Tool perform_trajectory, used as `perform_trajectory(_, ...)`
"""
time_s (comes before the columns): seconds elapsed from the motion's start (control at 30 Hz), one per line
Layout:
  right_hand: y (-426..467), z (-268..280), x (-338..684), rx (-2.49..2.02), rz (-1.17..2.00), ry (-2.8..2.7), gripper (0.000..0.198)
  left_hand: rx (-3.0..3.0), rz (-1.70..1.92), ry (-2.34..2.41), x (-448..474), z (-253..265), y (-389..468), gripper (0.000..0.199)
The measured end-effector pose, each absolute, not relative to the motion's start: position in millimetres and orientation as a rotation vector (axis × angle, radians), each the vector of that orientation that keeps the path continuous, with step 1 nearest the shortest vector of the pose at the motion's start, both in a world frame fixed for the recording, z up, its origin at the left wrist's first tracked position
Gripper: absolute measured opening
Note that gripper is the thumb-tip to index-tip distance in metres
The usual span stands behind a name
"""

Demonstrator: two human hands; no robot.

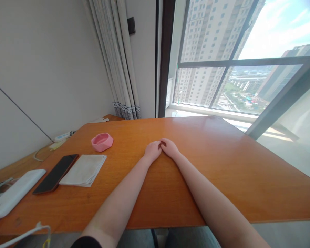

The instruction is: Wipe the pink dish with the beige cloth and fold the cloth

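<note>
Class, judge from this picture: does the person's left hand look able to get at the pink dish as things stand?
Probably yes. The left hand only rests against the right hand, and nothing visible stands on the tabletop between it and the pink dish.

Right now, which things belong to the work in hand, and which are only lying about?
In use: table, under left hand and right hand; no held thing shows.

Lying about: pink dish, folded cloth, phone, long white object, power strip.
</note>
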State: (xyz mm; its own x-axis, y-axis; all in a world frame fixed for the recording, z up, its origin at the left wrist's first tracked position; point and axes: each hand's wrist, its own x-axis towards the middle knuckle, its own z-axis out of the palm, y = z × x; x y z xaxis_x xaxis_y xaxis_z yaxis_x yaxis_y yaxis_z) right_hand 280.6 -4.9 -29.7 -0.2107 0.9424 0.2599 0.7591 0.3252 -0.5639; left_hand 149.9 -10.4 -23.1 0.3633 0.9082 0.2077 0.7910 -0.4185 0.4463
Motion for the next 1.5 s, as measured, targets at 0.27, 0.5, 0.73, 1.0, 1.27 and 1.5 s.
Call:
perform_trajectory(0.27,-1.8,-33.2,281.0,-1.497,0.412,-2.021,0.02,2.402,0.636,1.495,151.2,-24.9,-11.4,0.024)
perform_trajectory(0.5,-2.1,-31.2,281.0,-1.485,0.408,-2.018,0.018,2.416,0.65,1.488,149.8,-26.3,-9.5,0.024)
perform_trajectory(0.73,-2.4,-31.3,280.7,-1.49,0.427,-2.015,0.019,2.388,0.66,1.433,149.5,-27.0,-7.9,0.022)
perform_trajectory(1.0,-2.6,-33.8,283.6,-1.413,0.436,-2.013,0.02,2.164,1.399,2.134,66.3,7.9,4.2,0.022)
perform_trajectory(1.27,-4.5,-31.4,281.9,-1.438,0.411,-2.046,0.021,1.952,1.267,2.512,-57.4,2.8,-20.4,0.032)
perform_trajectory(1.5,-5.7,-33.6,282.5,-1.421,0.423,-2.047,0.021,2.031,0.91,2.517,-76.4,-16.9,-3.3,0.042)
